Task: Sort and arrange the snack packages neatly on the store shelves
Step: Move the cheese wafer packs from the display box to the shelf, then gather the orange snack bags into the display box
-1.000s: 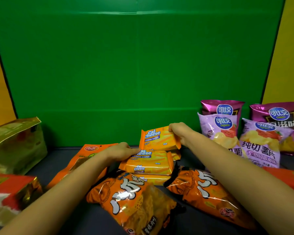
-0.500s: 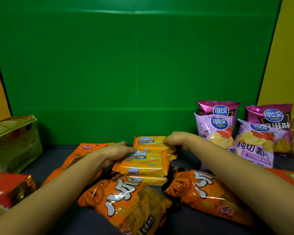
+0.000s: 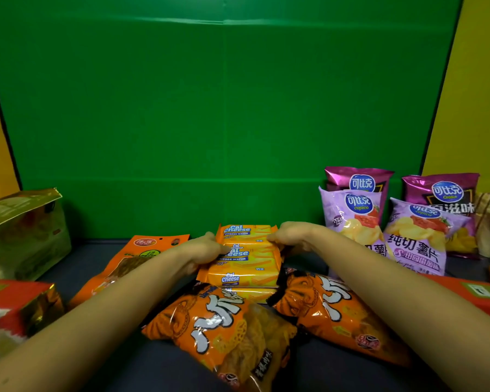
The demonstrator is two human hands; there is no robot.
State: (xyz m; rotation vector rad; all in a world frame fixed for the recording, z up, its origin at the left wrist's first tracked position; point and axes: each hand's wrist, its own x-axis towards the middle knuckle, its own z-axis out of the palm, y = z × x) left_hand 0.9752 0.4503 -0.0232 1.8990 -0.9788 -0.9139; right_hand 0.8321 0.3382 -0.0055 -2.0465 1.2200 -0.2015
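Note:
A stack of several yellow Cal Cheese wafer packs (image 3: pixel 245 260) lies on the dark shelf in the middle. My left hand (image 3: pixel 201 250) grips the stack's left side and my right hand (image 3: pixel 292 236) grips its right side near the top pack (image 3: pixel 246 232). Two orange snack bags lie in front, one at the centre (image 3: pixel 224 332) and one to the right (image 3: pixel 331 315). A flat orange pouch (image 3: pixel 130 261) lies left of the stack, partly under my left arm.
Purple chip bags (image 3: pixel 413 233) stand at the back right against the green backboard (image 3: pixel 224 123). A gold-green bag (image 3: pixel 23 233) and a red-and-gold bag (image 3: pixel 14 309) sit at the left. A red package (image 3: pixel 481 295) lies at the right edge.
My right hand lowered the lifted wafer pack onto the stack. Both hands now hold the stack's two sides.

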